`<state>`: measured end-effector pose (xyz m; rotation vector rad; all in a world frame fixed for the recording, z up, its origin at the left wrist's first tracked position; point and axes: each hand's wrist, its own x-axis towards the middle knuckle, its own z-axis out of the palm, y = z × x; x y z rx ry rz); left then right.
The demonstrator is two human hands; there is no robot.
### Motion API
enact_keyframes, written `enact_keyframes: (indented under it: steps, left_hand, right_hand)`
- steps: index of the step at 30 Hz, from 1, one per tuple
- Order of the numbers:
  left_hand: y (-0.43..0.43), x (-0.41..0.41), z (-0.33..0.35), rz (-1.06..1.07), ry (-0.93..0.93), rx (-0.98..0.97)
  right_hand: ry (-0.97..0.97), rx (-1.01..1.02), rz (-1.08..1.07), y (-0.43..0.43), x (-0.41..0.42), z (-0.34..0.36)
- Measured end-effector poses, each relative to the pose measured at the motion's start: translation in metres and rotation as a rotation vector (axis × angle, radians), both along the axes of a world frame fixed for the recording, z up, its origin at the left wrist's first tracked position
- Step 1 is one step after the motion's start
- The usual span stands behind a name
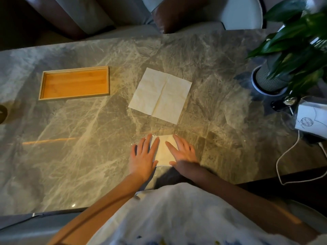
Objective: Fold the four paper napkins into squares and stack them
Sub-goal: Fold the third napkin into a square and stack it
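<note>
Near the worktop (70, 147) edge, both flat, open hands, left hand (143, 156) and right hand (183, 150), press one folded napkin (163, 151), while an unfolded napkin (160, 95) waits behind.

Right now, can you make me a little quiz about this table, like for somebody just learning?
1. True or false: the tray has napkins in it.
2. Which hands press on the folded napkin? A) left only B) right only C) both
3. What lies open and flat past the hands?

Key:
1. False. It holds nothing.
2. C. The left hand and right hand lie flat on it.
3. An unfolded napkin.
</note>
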<state>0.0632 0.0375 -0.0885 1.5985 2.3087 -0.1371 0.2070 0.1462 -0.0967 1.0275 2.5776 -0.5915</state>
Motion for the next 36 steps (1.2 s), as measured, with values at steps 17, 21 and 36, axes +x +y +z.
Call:
enact_keyframes:
  steps: [17,21,36]
  left_hand:
    - [0.003,-0.007,0.005,0.343,-0.292,0.026]
    - [0.013,-0.003,0.008,0.463,-0.542,0.050]
    - [0.106,0.040,0.026,0.447,-1.187,-0.024]
  right_hand:
    - [0.091,0.041,-0.110,0.008,0.010,0.000]
    - [0.302,0.049,-0.060,0.010,0.010,0.005]
    - [0.211,0.103,-0.178,0.071,0.031,0.001]
